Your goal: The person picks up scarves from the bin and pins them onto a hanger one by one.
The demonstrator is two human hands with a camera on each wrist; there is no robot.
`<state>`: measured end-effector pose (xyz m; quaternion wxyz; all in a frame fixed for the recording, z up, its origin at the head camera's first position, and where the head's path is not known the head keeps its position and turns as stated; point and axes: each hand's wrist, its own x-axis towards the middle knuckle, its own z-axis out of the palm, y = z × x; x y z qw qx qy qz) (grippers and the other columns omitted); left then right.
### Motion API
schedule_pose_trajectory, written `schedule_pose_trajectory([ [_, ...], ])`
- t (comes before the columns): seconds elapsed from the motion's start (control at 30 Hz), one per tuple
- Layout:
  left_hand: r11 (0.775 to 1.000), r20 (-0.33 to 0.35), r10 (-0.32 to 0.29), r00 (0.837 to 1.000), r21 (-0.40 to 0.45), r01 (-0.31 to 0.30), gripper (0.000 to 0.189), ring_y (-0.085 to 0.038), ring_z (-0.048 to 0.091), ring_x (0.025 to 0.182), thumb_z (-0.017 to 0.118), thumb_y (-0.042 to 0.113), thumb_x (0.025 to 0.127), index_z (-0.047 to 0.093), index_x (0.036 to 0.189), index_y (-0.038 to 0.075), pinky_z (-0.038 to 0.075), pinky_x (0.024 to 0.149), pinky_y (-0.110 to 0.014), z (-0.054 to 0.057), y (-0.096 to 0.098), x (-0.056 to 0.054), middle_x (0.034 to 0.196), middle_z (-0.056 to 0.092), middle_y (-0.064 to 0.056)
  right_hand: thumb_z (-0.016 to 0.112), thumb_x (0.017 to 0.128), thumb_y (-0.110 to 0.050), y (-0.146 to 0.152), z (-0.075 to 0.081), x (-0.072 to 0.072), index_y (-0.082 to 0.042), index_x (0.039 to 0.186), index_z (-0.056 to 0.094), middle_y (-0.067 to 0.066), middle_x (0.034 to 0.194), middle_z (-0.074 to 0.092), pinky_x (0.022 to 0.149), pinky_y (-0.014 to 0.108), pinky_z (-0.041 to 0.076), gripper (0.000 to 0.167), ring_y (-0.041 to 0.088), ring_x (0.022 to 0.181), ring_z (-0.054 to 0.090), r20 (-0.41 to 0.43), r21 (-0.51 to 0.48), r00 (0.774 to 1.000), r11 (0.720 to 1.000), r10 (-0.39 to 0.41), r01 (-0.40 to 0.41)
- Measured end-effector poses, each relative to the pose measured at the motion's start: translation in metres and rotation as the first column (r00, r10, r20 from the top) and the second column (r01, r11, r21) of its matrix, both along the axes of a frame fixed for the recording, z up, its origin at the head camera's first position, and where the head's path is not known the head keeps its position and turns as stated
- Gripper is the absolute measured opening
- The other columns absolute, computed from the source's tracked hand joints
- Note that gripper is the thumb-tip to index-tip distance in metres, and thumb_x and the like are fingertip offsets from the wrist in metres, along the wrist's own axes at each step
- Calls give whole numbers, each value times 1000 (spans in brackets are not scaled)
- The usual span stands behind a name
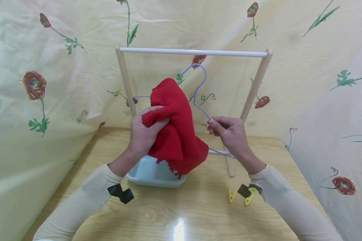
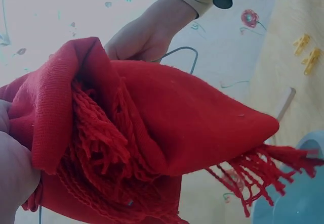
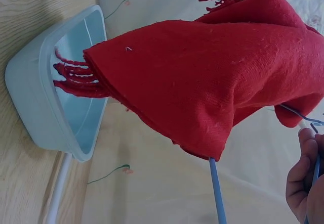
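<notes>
A fringed red cloth scarf (image 1: 176, 127) is held bunched in the left grip (image 1: 143, 132), a thin blue hanger (image 3: 216, 188) pinched in the right grip (image 1: 232, 132); draping seems in hand, cloth probably to be drawn evenly across it next. Tucked-in tassels (image 2: 101, 133) are shown by the left wrist view, not the head; beyond, the white top rail (image 1: 169, 51) of a wooden-posted rack (image 1: 256, 87) is caught by the head view alone.
</notes>
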<state>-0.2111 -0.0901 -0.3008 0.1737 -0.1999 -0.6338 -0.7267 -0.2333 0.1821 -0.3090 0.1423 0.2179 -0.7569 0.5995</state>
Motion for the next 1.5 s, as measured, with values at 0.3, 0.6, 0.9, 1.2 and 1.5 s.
schedule_pose_trajectory([
  [0.3, 1000, 152, 29, 988, -12, -28, 33, -24, 65, 103, 71, 14, 96, 63, 127, 9, 59, 84, -33, -3, 5, 0, 117, 66, -5, 64, 99, 0, 0, 7, 4, 15, 110, 71, -6, 82, 74, 71, 20, 59, 20, 10, 70, 70, -35, -4, 999, 1000, 1, -2],
  [0.6, 975, 365, -115, 924, 218, 35, 15, -17, 64, 91, 63, 10, 98, 61, 112, 7, 56, 80, -29, -10, 13, 0, 103, 66, -2, 65, 98, 0, -2, 8, 4, 13, 108, 72, 1, 81, 74, 70, 21, 59, 18, 12, 68, 67, -25, 27, 999, 999, 21, -20],
  [0.9, 928, 518, -253, 817, 369, 54, 18, -14, 64, 93, 60, 10, 98, 55, 115, 9, 56, 83, -28, -12, 16, 3, 107, 63, -1, 66, 97, 0, 0, 11, 2, 12, 103, 73, -5, 77, 71, 68, 20, 58, 15, 12, 65, 65, -53, 91, 997, 995, 52, -47],
  [1.2, 917, 574, -335, 747, 382, 118, 18, -12, 64, 94, 56, 13, 101, 50, 118, 11, 55, 83, -26, -12, 14, 9, 107, 62, 1, 66, 96, 2, 2, 16, 5, 12, 101, 74, -6, 76, 70, 66, 19, 58, 13, 11, 65, 65, -67, 115, 995, 991, 70, -62],
  [1.5, 925, 525, -311, 792, 360, 123, 17, -13, 63, 97, 61, 19, 102, 55, 116, 12, 56, 84, -25, -10, 8, 4, 107, 63, 1, 67, 95, 3, 1, 13, 8, 10, 99, 75, 10, 73, 68, 64, 19, 56, 11, 14, 64, 63, -94, 159, 992, 985, 89, -74],
])
